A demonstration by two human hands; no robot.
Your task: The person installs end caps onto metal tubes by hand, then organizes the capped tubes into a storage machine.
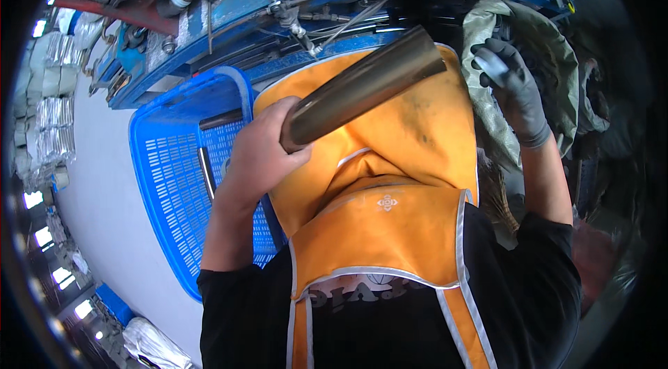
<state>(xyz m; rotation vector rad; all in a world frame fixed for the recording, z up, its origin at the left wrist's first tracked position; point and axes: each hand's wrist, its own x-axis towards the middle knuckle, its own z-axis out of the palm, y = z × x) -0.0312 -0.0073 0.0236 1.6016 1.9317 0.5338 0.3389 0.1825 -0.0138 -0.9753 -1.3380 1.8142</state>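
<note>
Tube sits tight in the bare left hand, fingers wrapped around its low end. Gloved right hand grips cloth. Hold the tube firm so it stays steady above the crate.

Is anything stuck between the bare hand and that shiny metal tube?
No. The left hand grips the metal tube directly at its lower end, with nothing visible between them. The orange apron lies behind and under the tube. The gloved right hand is off at the grey-green sack.
</note>
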